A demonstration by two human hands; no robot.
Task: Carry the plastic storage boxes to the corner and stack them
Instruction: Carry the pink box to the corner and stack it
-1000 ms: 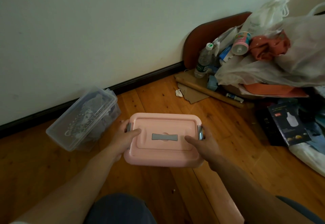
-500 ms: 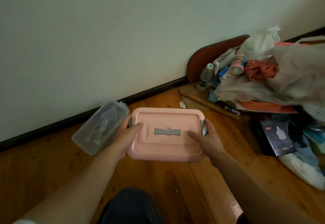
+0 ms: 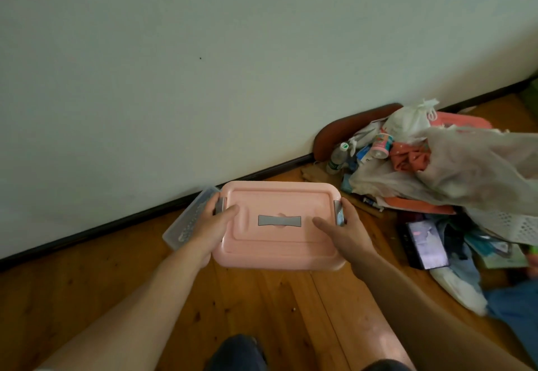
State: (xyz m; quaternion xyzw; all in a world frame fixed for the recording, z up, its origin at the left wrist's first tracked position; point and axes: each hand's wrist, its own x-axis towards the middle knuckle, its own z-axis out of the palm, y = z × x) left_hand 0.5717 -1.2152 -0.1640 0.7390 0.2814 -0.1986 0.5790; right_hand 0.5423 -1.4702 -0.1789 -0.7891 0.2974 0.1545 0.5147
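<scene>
1. Pale matte wall (image 3: 203, 79) fills the upper view; no corner shows.
2. Wood floor (image 3: 87, 298) is glossy, knotted planks.
3. Pile (image 3: 454, 172) of crumpled, soft clutter lies to the right, irregular in shape.
4. Pink box (image 3: 279, 245), smooth opaque plastic with rounded corners, is held above the floor. I judge this mid-carry; next it likely needs lowering squarely onto a flat top.
5. Clear box (image 3: 186, 222), see-through and thin-walled, sits on the floor by the wall, partly hidden behind the pink one.
6. Left hand (image 3: 212, 231) and right hand (image 3: 346, 233) clasp the pink box's ends, thumbs on top.
7. Grey handle (image 3: 279, 221) lies flat, bow-tie shaped.
</scene>
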